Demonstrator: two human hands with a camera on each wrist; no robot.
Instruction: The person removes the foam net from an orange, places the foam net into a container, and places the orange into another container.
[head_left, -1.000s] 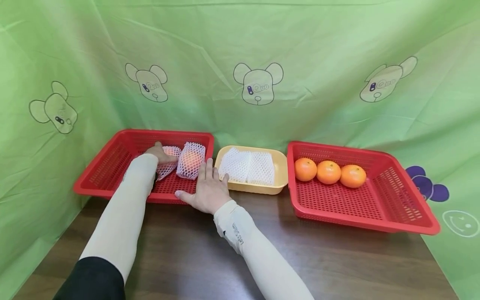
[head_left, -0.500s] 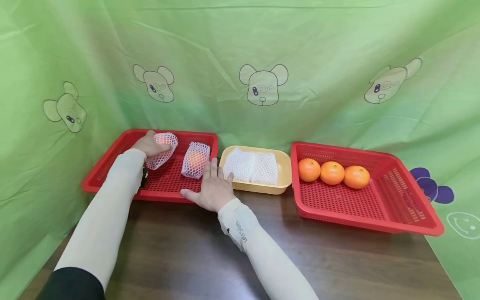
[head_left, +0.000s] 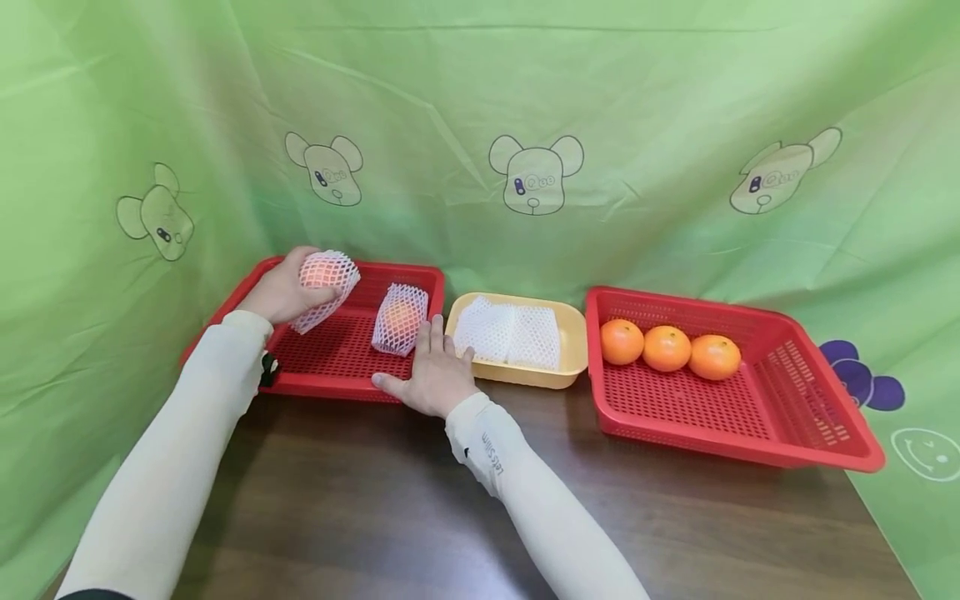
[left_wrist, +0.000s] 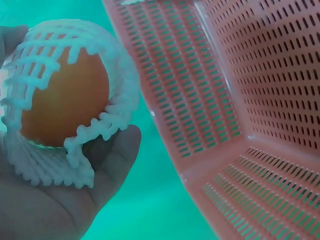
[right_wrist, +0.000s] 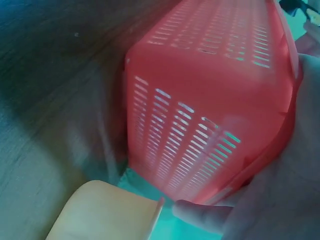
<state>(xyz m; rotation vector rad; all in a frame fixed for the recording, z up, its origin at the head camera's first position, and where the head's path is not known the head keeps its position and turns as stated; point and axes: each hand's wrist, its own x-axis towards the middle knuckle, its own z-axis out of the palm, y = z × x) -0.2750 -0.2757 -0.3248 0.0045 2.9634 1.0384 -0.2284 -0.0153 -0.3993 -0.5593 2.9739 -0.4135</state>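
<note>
My left hand (head_left: pixel 279 287) grips an orange in a white foam net (head_left: pixel 328 287), above the left part of the left red basket (head_left: pixel 337 386). In the left wrist view the orange (left_wrist: pixel 70 97) shows through the net's open end, with thumb and fingers around it. A second net-wrapped orange (head_left: pixel 401 320) lies in the basket's right side. My right hand (head_left: pixel 437 377), fingers spread, rests at that basket's front right corner. The right wrist view has the basket's perforated wall (right_wrist: pixel 200 90) beside this hand.
A yellow tray (head_left: pixel 573 342) with white foam nets (head_left: pixel 510 333) sits right of the left basket. Beyond it stands another red basket (head_left: pixel 697 446) holding three bare oranges (head_left: pixel 667 348). A green curtain (head_left: pixel 450 100) hangs behind the brown table (head_left: pixel 375 500).
My left hand has lifted the net-wrapped orange from beside the other one, up and to the left. The right hand keeps its place at the basket corner. The view has shifted slightly.
</note>
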